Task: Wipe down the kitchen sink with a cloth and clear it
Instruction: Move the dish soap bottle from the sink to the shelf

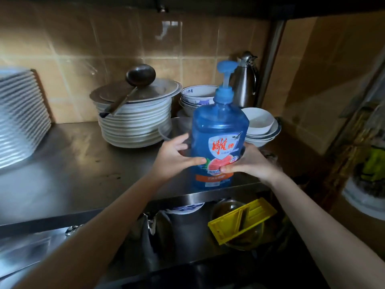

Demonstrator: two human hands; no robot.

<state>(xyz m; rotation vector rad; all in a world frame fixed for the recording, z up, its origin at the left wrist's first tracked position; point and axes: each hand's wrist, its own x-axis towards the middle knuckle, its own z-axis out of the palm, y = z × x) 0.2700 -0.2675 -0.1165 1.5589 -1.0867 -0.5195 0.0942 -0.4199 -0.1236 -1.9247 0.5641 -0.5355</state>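
Two hands clamp a blue pump bottle of dish soap [218, 142], upright at the steel shelf's [73, 163] front edge: left hand [175, 157] at its nine o'clock, right hand [248, 163] at three. Plates [135, 126] topped by a ladle [137, 80] stack at ten, bowls (blue-patterned) [195, 99] at twelve, a steel jug [245, 80] at one. A yellow plastic piece [241, 220] lies below at five.
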